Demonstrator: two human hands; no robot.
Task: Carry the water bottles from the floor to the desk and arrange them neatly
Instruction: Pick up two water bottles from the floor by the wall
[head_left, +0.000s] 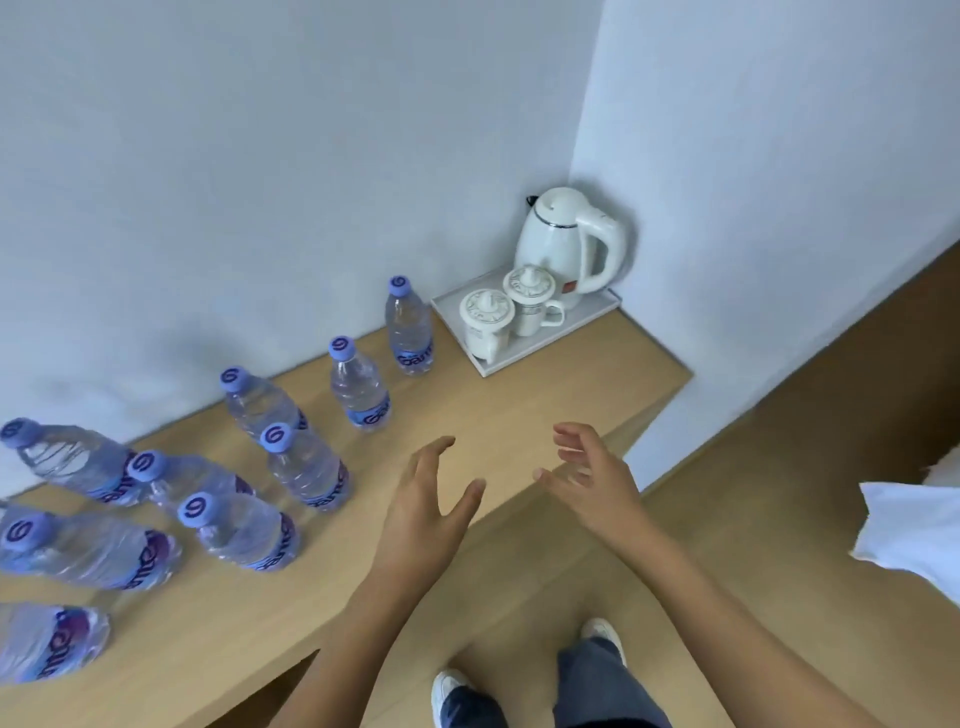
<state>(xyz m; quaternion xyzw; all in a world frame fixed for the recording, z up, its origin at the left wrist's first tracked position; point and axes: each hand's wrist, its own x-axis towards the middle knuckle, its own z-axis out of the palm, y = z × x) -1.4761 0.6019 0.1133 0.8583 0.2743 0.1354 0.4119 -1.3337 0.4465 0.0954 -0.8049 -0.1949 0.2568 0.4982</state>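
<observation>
Bottles (306, 467) upright on desk (467, 410), clustered left of both hands.
Left hand (431, 499) nearer, right hand (592, 478) farther; fingers (439, 452) spread apart, holding nothing; long axes roughly vertical, nearest bottle just leftward.

Nine water bottles (358, 387), two lidded cups (488, 325), one kettle (563, 244), one tray (592, 319)
</observation>
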